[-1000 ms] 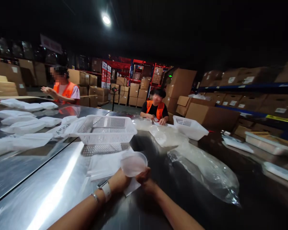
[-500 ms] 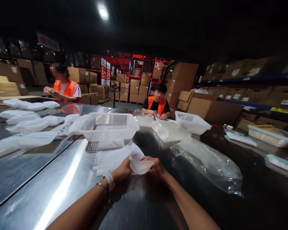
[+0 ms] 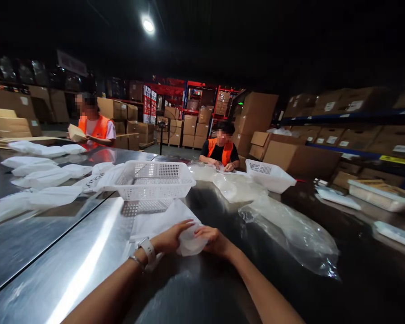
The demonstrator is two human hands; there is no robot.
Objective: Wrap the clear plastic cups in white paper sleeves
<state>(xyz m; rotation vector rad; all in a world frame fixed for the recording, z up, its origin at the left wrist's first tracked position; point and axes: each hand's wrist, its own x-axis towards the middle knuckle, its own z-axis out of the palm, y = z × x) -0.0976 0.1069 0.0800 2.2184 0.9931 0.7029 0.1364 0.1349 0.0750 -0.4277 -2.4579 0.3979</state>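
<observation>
Pressing: both hands down on a small translucent white piece [image 3: 190, 243], flat on the steel table [image 3: 70, 265] just ahead of the body.
Left hand: [image 3: 170, 238] fingers [image 3: 184, 223] laid over the near-left side of the piece, curled lightly on it, gripping rather than clenched; white watch [image 3: 147, 249] and thin bracelet [image 3: 135, 261] on the wrist.
Right hand: [image 3: 213, 239] palm down on the right edge of the piece, fingers bent over it, holding it against the table.
Piece: soft, cup-like or pouch-like, exact kind unclear; lying partly on a flat white bag [image 3: 155, 222].
Doing it well: likely best with even pressure from both sides, edges kept aligned, fingertips kept off the thin plastic's centre so as not to crease or tear it; slick steel, so a firm hold against sliding.
Nearby: white perforated basket [image 3: 153, 180] just beyond the flat bag; clear plastic bag [image 3: 290, 234] to the right, apart from the hands; filled white packets [image 3: 43, 175] at far left.
Others: two people in orange vests [image 3: 96, 126] [image 3: 222, 153] across the table, their hands well apart from these.
</observation>
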